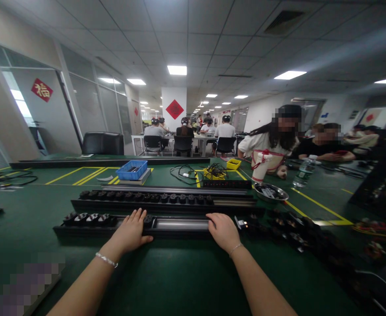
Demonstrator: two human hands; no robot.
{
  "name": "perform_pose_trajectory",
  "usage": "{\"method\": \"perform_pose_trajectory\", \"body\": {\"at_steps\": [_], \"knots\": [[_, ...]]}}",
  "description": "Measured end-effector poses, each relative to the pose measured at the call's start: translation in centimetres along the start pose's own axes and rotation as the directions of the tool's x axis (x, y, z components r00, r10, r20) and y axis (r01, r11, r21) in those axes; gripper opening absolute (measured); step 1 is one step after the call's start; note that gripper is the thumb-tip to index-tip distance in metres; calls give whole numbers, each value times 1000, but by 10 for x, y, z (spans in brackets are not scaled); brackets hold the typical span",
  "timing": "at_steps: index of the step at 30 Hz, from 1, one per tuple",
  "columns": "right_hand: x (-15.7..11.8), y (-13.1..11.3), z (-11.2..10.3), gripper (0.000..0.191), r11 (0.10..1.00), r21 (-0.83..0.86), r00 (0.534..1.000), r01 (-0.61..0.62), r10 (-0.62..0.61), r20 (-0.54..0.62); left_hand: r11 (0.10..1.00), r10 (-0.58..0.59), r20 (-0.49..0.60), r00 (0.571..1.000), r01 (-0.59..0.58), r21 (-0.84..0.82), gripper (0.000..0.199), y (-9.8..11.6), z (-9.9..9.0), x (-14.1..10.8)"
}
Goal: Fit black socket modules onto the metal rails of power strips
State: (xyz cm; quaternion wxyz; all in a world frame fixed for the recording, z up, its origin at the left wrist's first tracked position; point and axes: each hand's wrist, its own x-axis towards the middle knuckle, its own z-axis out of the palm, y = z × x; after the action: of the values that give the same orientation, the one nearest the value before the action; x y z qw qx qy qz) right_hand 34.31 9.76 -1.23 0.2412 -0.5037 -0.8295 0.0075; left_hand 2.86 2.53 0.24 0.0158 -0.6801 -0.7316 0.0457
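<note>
A long black channel (182,224) lies across the green table in front of me. Several black socket modules (93,217) sit in its left part, some with white showing on top. My left hand (131,230) rests over the channel left of its middle, fingers stretched out and thumb apart. Just right of those fingers is one more black module (149,220). At the channel's right part, my right hand (224,230) has its fingers bent over it; the fingertips are partly hidden. Between my hands the channel's grey inside shows.
Behind lies a second channel (166,204) with a row of black modules. Loose black parts (291,226) are heaped at right, near a metal bowl (271,192), a white cup (261,166) and a bottle (305,171). A blue bin (131,170) and cables stand farther back. A person leans in at right.
</note>
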Motion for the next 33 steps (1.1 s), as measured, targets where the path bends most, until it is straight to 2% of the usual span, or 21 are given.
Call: {"method": "perform_pose_trajectory", "body": {"at_steps": [7,14,28,33], "knots": [[0,1,2,34,1000,7,1000,2,-2,-23,999,-20,-40,999,19,-34,96,3,6,4],[-1,0,0,35,1000,12,1000,-12,12,-2,999,-19,-55,998,16,-37,96,5,4,2],[-1,-3,-2,34,999,40,1000,-10,11,-24,998,32,-69,997,-35,-51,94,5,8,4],[-1,-3,-3,34,999,34,1000,-17,18,-17,993,81,-87,993,-88,-75,88,10,8,4]]}}
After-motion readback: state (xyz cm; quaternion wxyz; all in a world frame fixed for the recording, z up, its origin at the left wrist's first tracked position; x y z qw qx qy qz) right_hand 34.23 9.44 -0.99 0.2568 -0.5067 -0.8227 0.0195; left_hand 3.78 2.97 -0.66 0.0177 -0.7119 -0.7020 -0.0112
